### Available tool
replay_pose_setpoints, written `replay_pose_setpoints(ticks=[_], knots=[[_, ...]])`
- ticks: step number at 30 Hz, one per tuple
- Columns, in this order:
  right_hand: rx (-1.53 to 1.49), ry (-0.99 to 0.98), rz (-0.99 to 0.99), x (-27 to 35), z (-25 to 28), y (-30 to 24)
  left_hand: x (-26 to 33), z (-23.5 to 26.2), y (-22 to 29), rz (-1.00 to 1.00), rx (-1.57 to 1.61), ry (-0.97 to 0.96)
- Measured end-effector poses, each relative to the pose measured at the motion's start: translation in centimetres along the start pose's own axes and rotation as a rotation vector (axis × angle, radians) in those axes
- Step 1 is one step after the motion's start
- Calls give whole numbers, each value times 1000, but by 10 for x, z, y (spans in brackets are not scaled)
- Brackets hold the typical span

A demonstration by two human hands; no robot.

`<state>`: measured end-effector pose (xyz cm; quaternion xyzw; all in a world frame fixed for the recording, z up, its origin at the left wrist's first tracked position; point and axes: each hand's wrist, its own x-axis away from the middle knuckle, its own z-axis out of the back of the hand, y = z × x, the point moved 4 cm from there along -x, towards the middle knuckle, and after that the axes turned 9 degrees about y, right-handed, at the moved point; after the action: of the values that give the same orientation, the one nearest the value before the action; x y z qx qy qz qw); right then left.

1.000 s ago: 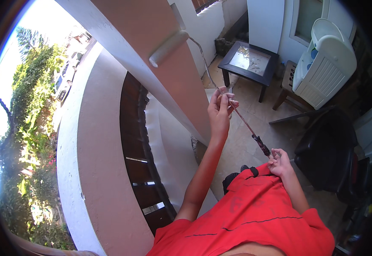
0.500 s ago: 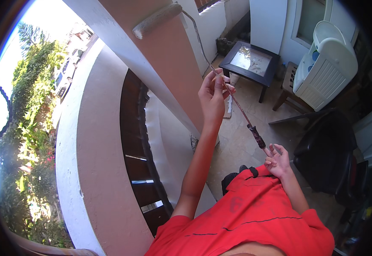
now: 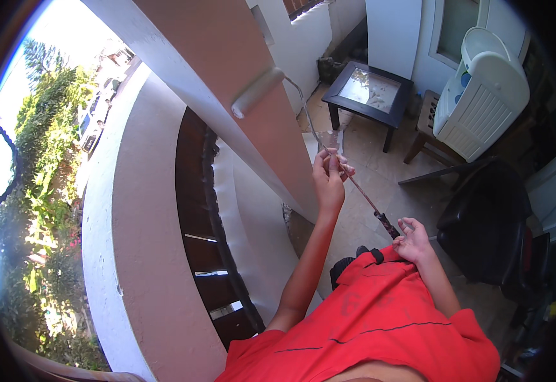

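Since half a second ago the roller has slid back down the salmon face of the column, after sitting higher near the top edge of the view, and the left hand has dropped a little with it. The left hand (image 3: pixel 329 175) is raised at full reach, its fingers closed round the upper part of the long pole (image 3: pixel 361 194), while the right hand (image 3: pixel 412 240) sits low against the red shirt (image 3: pixel 380 318), fingers loosely curled at the dark grip at the pole's butt end; whether it is truly clamped there I cannot tell. From the left hand a thin bent wire frame runs up to the paint roller (image 3: pixel 257 93), whose pale sleeve lies flat against the column (image 3: pixel 227 83). The pole looks stiff and light, though the roller end will feel heavier than it is at that reach, and a wet sleeve is soft and would smear whatever it brushes. The sound way to hold it seems to be as shown, one hand well up the shaft to steer and one at the butt grip to push. No paint tray or bucket shows. Beyond, a small dark side table with a glass top (image 3: pixel 370 92) stands on the tiled floor, a white slatted cabinet (image 3: pixel 482 102) beside it; what either holds cannot be made out.
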<state>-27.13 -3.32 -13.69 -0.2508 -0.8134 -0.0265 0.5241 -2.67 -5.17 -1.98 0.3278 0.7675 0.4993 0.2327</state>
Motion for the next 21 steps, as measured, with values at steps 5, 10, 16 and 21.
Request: replay_pose_setpoints(ticks=[5,10,16,21], knots=[[-114,336,18,-8,24,-2,9,12,-32,78,-27,4],[-116,243,91,-16,35,-8,9,8,-37,95,-34,-53],[-83,257,89,-11,35,-6,10,9,-38,98,-37,-49],[-26,233,126,-10,43,-7,3,4,-23,59,-40,-45]])
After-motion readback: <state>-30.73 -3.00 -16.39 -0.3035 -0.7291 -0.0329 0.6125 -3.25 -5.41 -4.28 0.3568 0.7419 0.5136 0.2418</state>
